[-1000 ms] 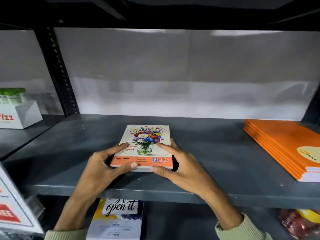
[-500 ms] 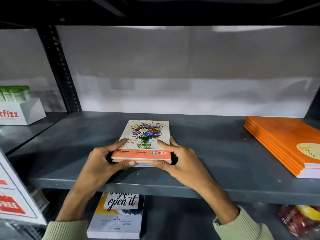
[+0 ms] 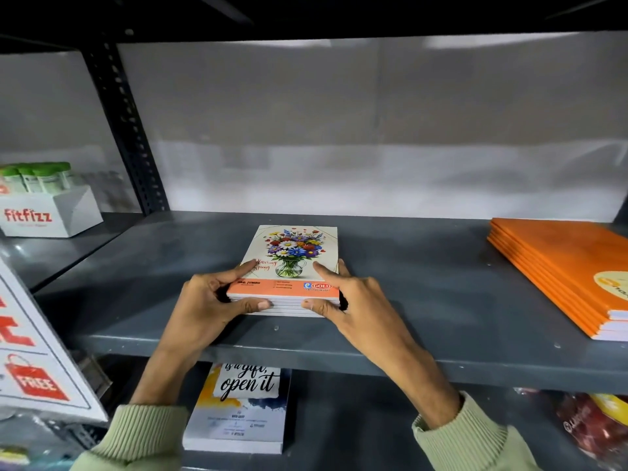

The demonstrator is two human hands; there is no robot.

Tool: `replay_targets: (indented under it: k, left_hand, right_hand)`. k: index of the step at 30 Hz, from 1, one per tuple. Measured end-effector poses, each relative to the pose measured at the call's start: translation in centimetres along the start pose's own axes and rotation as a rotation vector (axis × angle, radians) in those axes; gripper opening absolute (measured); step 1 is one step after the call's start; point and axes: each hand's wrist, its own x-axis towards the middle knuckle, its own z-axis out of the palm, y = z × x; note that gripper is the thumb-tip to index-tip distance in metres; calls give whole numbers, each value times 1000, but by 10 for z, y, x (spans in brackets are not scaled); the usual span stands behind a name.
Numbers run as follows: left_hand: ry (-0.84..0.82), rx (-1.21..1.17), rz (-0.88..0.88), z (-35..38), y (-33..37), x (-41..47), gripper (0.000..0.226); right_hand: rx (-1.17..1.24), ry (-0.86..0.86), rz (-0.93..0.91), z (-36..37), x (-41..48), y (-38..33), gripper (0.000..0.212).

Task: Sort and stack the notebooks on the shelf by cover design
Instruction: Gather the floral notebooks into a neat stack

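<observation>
A stack of several notebooks with a flower-vase cover lies on the grey shelf, near its front edge. My left hand clasps the stack's near left corner, thumb along the front edge. My right hand clasps the near right corner the same way. A stack of several orange notebooks lies at the shelf's right end. On the shelf below, a stack with an "open it" cover shows between my forearms.
A white "fitfizz" box with green-capped tubes stands on the neighbouring shelf at left, behind a black perforated upright. A white sign with a red "FREE" tag leans at lower left. Red packaged goods lie lower right.
Both hands stay clasped on the flower stack's near corners. The view has shifted slightly; the stack sits a little further back from the shelf's edge.
</observation>
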Motion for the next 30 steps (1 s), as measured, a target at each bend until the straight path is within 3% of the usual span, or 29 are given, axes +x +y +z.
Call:
replay_targets:
  k: [6,13,26,30]
  left_hand:
    - [-57,-71,-33,-4,-3,2,74]
    - [-85,-116,-37,-4,-1,0,70]
    - [-78,-271,-144,-3,0,6,67]
    - [-103,-287,-139,-8,0,1,76]
  right_hand:
    - [9,-6,-26,-3,-2,0,69]
    - [77,11,-37,-7,-6,6,50]
    - [138,-12,-68,-1,-4,14,48]
    - [82,23,-83,-3,-6,14,49]
